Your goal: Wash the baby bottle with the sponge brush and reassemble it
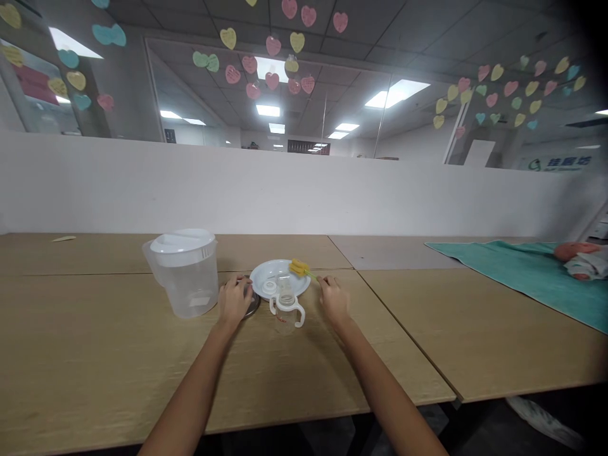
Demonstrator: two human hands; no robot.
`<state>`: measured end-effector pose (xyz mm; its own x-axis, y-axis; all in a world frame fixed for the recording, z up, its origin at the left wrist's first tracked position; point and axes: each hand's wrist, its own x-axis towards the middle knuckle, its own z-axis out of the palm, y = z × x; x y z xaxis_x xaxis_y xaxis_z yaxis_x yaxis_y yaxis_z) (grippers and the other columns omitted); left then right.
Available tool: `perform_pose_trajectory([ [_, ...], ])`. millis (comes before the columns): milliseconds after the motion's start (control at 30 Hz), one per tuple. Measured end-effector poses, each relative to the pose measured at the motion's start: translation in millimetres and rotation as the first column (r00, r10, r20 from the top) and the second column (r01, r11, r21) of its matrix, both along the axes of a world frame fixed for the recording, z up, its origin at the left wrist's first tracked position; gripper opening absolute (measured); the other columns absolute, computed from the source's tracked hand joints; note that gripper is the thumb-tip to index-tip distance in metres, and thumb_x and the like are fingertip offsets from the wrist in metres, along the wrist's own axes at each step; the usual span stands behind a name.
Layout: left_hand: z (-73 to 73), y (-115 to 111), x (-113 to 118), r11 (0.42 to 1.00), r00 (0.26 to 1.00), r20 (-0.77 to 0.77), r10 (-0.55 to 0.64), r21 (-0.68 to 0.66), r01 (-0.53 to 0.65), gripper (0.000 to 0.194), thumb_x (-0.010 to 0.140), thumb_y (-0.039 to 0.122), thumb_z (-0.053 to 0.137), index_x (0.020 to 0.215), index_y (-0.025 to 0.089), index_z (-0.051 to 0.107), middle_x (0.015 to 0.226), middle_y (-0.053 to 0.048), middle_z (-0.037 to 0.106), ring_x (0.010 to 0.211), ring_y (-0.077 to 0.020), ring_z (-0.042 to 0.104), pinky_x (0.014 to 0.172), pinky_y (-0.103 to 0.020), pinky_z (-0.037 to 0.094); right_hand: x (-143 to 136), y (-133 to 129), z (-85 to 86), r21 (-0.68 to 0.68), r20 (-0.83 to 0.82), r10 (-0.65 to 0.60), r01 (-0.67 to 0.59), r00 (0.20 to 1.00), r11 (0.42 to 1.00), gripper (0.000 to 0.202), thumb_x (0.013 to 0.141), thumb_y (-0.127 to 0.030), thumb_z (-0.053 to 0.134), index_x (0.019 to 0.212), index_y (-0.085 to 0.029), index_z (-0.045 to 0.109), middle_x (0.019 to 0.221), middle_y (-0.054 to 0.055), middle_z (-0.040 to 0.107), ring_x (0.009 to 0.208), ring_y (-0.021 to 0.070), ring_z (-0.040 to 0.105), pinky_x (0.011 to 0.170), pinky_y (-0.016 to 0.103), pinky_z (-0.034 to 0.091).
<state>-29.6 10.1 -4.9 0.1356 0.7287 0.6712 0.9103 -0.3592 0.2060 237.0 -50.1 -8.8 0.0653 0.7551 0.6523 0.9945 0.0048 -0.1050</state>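
My right hand (334, 299) is closed around the thin handle of a yellow sponge brush (299, 267), whose head rests at the right rim of a white plate (259, 273). A small white bottle part (270, 288) and a clear bottle piece (285, 283) are on or at the plate. Just in front stands a clear baby bottle (285, 322) with a white two-handled ring (300, 315). To the left, my left hand (232, 301) has its fingers curled at the edge of a round metal dish (254, 306), partly covering it.
A clear plastic pitcher (190, 285) with a white lid stands left of my left hand. At the far right, a green cloth (517, 269) lies under a doll (582, 259). A flat strip (64, 239) rests at the back left. Seams divide the wooden tables (118, 367); a white wall (285, 190) rises behind.
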Motion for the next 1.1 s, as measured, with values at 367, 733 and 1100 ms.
perform_pose_trajectory([
  [367,-2.0,0.1,1.1,0.999,0.999,-0.009,-0.033,-0.006,0.032,0.029,0.084,0.03,0.04,0.094,0.02,0.066,0.108,-0.008,0.06,0.097,-0.0214,0.056,0.085,-0.034,0.04,-14.1,-9.6,9.6,-0.076,0.158,0.083,-0.072,0.984,0.995,0.034,0.085,-0.009,0.045,0.113,-0.02,0.062,0.096,0.011,0.063,0.09,0.0213,0.052,0.069,0.029,0.04],
  [733,9.3,6.7,19.7,0.989,0.997,-0.002,-0.082,-0.124,0.081,0.034,0.086,0.032,0.036,0.107,0.022,0.061,0.114,-0.006,0.062,0.107,-0.0233,0.052,0.092,-0.038,0.037,-10.7,7.7,-5.4,0.026,-0.049,0.285,-0.284,0.957,0.958,0.04,0.082,-0.005,0.045,0.11,-0.024,0.065,0.094,0.005,0.065,0.084,0.0178,0.051,0.073,0.025,0.042],
  [1100,31.7,58.6,41.7,0.944,0.957,-0.251,-0.146,-0.326,0.058,0.049,0.064,0.011,0.057,0.11,0.028,0.062,0.123,-0.005,0.058,0.124,-0.0322,0.038,0.102,-0.053,0.022,-9.5,12.9,-8.3,0.069,-0.048,0.311,-0.308,0.949,0.949,0.039,0.081,-0.005,0.046,0.108,-0.024,0.067,0.09,0.006,0.066,0.08,0.0186,0.052,0.071,0.027,0.043],
])
